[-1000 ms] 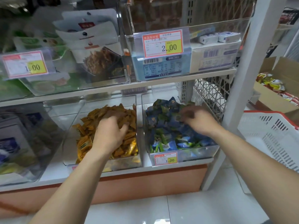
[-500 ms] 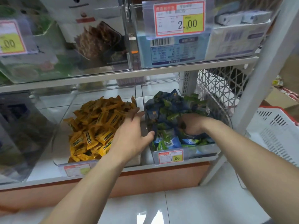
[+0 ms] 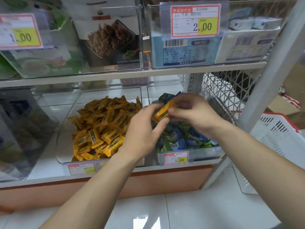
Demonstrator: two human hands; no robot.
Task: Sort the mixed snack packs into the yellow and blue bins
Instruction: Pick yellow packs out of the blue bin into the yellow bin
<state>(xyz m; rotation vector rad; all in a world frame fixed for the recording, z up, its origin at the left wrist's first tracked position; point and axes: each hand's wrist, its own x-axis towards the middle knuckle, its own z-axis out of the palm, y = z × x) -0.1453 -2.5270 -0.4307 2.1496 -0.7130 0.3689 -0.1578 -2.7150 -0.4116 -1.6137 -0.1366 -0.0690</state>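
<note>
Two clear bins stand side by side on the lower shelf. The left bin holds a heap of yellow snack packs. The right bin holds blue and green packs. One yellow pack is held above the blue bin's near-left part. My right hand pinches its right end between thumb and fingers. My left hand touches the pack's left and lower side with fingers curled around it. Both hands hide part of the blue packs.
The upper shelf hangs just above, with clear bins and price tags. A white wire mesh panel and a slanted white post close the right side. A white and red basket stands on the right. Tiled floor lies below.
My right hand came up out of the blue packs with a yellow pack. My left hand moved right from the yellow bin and met it above the blue bin. The camera moved closer.
</note>
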